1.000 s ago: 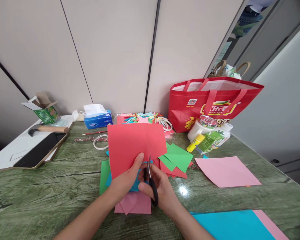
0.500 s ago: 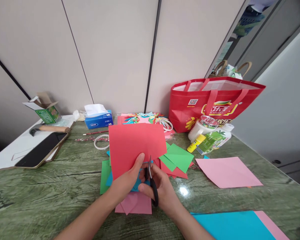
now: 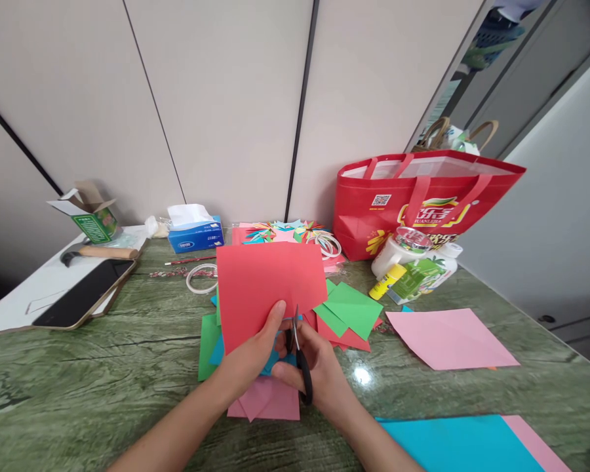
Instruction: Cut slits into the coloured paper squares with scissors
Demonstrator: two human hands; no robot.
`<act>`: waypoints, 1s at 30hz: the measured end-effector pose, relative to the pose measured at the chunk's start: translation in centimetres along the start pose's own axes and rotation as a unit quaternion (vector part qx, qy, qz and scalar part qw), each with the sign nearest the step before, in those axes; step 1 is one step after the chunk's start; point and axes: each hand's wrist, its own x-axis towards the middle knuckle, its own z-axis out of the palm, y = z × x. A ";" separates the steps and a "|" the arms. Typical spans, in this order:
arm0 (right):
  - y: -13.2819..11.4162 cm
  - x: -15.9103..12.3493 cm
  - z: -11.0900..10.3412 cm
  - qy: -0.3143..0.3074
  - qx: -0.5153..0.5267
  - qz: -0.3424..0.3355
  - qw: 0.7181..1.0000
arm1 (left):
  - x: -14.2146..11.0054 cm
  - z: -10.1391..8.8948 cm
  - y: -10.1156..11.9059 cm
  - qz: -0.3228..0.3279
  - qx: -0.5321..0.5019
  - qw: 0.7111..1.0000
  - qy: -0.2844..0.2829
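Note:
My left hand (image 3: 248,357) pinches the lower edge of a red paper sheet (image 3: 268,285) and holds it upright over the table. My right hand (image 3: 319,370) grips black-handled scissors (image 3: 299,357), whose blades point up and meet the sheet's lower edge just right of my left thumb. Under both hands lies a pile of green, blue, red and pink paper squares (image 3: 347,311).
The green marble table (image 3: 103,367) carries a pink sheet (image 3: 450,337), blue and pink sheets (image 3: 462,442) at the front right, a red tote bag (image 3: 423,203), a glue stick (image 3: 386,282), a tissue box (image 3: 195,235), a tablet (image 3: 81,300) and wire rings (image 3: 201,278).
Both hands, the red sheet and the scissors keep almost the same pose; the view has shifted very slightly.

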 end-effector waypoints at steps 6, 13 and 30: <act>0.1 0.0 0.1 0.006 0.000 -0.005 1.000 | -0.1 0.0 0.7 -0.035 -0.024 0.999 0.020; 0.2 0.2 0.2 0.012 0.015 -0.003 1.000 | -0.2 0.4 0.2 -0.007 0.016 0.995 0.098; 0.3 0.2 0.2 0.019 0.009 0.007 1.000 | -0.3 0.3 0.2 0.002 0.024 0.997 0.076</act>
